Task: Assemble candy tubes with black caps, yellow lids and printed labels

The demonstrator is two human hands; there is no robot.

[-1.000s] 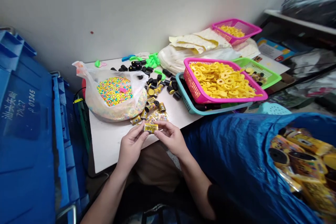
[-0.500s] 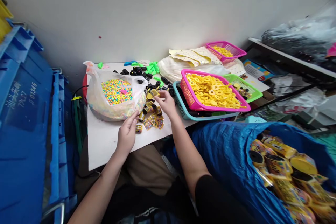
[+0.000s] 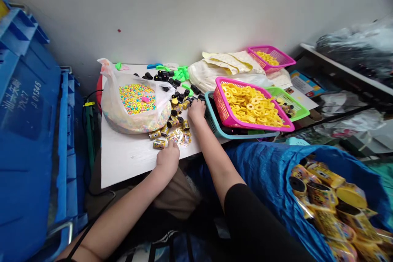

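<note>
My left hand rests closed on the white table board, its knuckles against a small pile of yellow-wrapped tubes; what its fingers hold is hidden. My right hand reaches further back, fingers bent down over loose black tubes beside the teal basket. Its fingertips are hidden behind the back of the hand. A clear plastic bag of coloured candy beads lies open left of both hands.
A pink basket of yellow rings sits in the teal one, with a green basket and another pink basket behind. Blue crates stand at left. A blue sack of yellow-wrapped tubes is at right.
Both hands left the tube they held together near the table edge. The right hand reached back to the black tubes; the left hand dropped to the near side of the pile.
</note>
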